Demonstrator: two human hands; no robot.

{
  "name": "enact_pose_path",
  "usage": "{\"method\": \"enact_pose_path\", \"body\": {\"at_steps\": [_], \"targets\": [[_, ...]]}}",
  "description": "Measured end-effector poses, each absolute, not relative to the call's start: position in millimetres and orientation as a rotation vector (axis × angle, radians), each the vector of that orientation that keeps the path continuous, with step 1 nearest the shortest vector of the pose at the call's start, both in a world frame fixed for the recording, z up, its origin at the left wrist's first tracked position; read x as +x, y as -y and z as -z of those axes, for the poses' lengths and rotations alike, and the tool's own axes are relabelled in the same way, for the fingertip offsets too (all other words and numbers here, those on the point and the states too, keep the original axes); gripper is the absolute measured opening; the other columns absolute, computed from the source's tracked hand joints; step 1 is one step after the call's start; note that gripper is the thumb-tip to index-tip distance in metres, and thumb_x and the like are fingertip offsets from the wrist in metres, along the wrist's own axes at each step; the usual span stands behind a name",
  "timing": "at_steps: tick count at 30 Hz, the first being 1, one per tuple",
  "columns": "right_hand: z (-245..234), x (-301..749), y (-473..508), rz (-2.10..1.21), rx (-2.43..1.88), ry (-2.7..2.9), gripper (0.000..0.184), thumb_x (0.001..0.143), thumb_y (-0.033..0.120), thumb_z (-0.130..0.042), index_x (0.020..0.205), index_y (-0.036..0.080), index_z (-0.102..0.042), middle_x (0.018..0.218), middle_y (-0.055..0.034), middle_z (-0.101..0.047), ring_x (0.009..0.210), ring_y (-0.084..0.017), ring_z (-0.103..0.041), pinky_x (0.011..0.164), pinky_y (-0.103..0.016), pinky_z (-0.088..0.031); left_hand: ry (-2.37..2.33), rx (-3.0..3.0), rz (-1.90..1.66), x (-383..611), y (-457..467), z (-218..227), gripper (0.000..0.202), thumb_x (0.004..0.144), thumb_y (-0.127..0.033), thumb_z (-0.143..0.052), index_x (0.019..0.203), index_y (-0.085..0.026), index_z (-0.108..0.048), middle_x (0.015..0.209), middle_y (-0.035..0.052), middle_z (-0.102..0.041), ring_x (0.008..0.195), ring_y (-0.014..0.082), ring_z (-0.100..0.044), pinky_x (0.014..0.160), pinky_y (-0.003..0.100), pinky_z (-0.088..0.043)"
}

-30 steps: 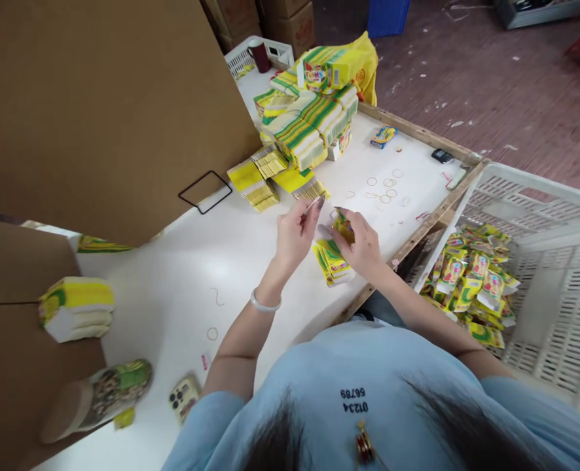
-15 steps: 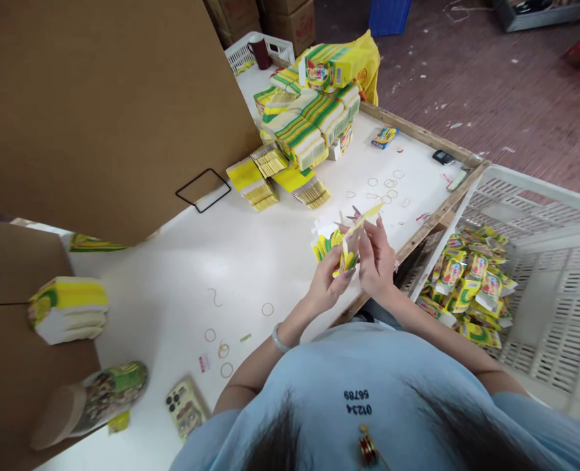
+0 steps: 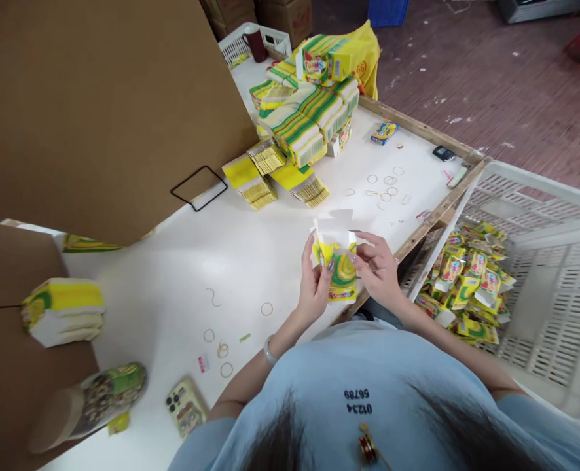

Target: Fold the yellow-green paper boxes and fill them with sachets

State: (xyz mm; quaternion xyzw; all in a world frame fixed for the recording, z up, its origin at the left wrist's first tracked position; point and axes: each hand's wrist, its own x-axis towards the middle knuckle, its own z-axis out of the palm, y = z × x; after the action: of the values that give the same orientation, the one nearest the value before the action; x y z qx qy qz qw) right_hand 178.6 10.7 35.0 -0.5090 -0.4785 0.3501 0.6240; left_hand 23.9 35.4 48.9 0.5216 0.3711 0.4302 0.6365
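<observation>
L hand [image 3: 314, 284] grips L side of a yellow-green printed carton [image 3: 343, 278], R hand [image 3: 379, 271] pinches its R edge, carton held near & L of the white plastic crate [image 3: 552, 275], small yellow packs [image 3: 467, 281] piled in crate.

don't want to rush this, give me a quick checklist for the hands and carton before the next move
1. Left hand holding the yellow-green carton: ok, thumb in front.
2. Right hand gripping firmly: cannot tell; it touches the carton's right edge.
3. White flaps closed: not ok, they stand open at the top.
4. Only one carton in hand: cannot tell, others may sit behind it.
5. White crate uncovered: ok, open on the right, small packs piled inside.
</observation>
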Motion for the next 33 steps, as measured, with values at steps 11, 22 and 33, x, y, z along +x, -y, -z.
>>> {"method": "enact_pose_path", "body": {"at_steps": [11, 22, 33], "targets": [[-29, 193, 5, -1.149, -1.129, 1.095, 0.041, 0.095, 0.045, -0.069, 0.133, 0.029, -0.066, 0.105, -0.0049, -0.075, 0.087, -0.017, -0.068, 0.082, -0.032, -0.058, -0.831, 1.332, -0.787, 11, -22, -33, 0.076, 0.101, -0.061, -0.049, 0.164, -0.033, -0.016, 0.156, 0.0161, -0.051, 0.084, 0.0171, -0.073, 0.078, 0.035, -0.063], [-34, 193, 8, -1.187, -1.200, 1.037, 0.038, 0.091, 0.058, -0.068, 0.086, 0.021, -0.070, 0.073, -0.0010, -0.065, 0.065, -0.013, -0.056, 0.060, -0.025, -0.050, -0.762, 1.161, -0.705, 8, -18, -39, 0.040, 0.100, -0.056, -0.056, 0.123, -0.024, -0.048, 0.089, 0.0010, -0.067, 0.067, 0.0120, -0.061, 0.063, 0.025, -0.053], [-25, 198, 26, -0.990, -1.225, 1.147, 0.029, 0.096, 0.048, -0.067, 0.115, 0.026, -0.070, 0.098, -0.0061, -0.079, 0.085, -0.018, -0.075, 0.077, -0.031, -0.063, -0.801, 1.222, -0.619, 3, -10, -42, 0.062, 0.101, -0.063, -0.048, 0.152, -0.028, -0.042, 0.109, 0.0084, -0.072, 0.065, 0.0114, -0.062, 0.056, 0.023, -0.053]]}}
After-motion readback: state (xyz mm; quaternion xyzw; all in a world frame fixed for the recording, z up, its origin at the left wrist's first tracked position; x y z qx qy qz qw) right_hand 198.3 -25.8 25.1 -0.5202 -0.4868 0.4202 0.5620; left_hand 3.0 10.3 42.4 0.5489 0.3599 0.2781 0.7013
